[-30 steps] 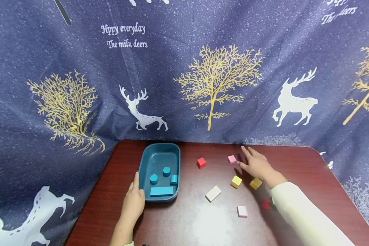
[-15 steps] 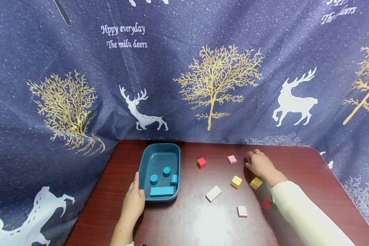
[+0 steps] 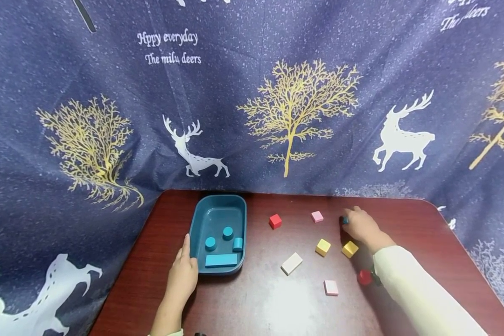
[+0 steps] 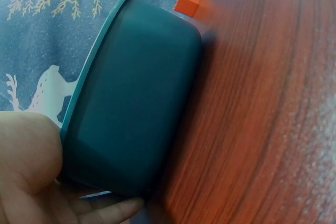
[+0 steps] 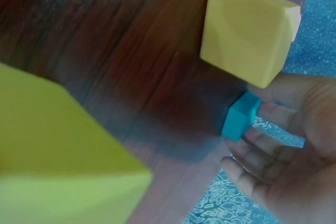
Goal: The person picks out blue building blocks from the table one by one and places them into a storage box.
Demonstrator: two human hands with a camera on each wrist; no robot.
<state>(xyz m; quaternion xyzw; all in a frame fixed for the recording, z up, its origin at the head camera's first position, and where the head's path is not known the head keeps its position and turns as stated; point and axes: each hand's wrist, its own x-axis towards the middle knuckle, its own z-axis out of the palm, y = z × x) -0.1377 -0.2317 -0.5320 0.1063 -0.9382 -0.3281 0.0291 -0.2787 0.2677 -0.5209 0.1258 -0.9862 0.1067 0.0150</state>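
My right hand (image 3: 362, 228), at the far right of the table in the head view, pinches a small blue block (image 5: 241, 116). In the right wrist view the block sits between thumb and fingers, the thumb partly hidden behind a yellow cube (image 5: 247, 32). My left hand (image 3: 184, 275) rests along the left side of a dark teal tray (image 3: 194, 233), fingers straight against its wall. Inside the tray lie a long blue block (image 3: 220, 260) and several small blue rounded blocks, among them a cylinder (image 3: 228, 233).
Right of the tray are a red cube (image 3: 275, 221), a pink block (image 3: 317, 216), a cream block (image 3: 291, 264) and a pale pink block (image 3: 331, 287). Two yellow cubes (image 3: 323, 247) stand nearer my right hand. A red round piece (image 3: 364, 277) lies beside my sleeve.
My right hand, spread near the pink block a second ago, has shifted right, and its fingers have closed on the small blue block. The left hand and tray have stayed put.
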